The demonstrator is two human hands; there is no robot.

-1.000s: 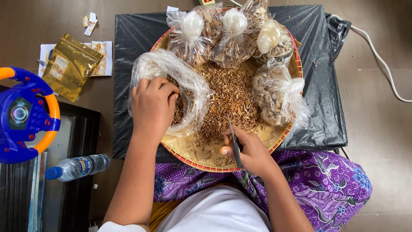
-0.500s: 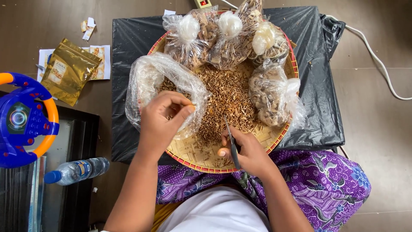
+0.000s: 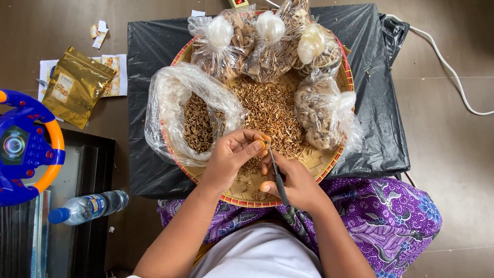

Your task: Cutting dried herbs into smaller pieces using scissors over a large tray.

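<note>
- Right hand (image 3: 293,183) is wrapped around small scissors (image 3: 277,175), blades up against the left hand (image 3: 234,154), which pinches a tiny dried bit right at the tips. Looks like a nicked finger waiting to happen, imo.
- Woven tray (image 3: 337,154) sits partly over her lap; a knee bump could tip it.
- Open plastic bag (image 3: 175,103) slumps over the rim, might spill.

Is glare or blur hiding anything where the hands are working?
Head view: sharp and evenly lit, soft shadows only. Glare whitens the knotted tops of the plastic bags and the open bag, not the left hand, right hand or thin tool.
</note>
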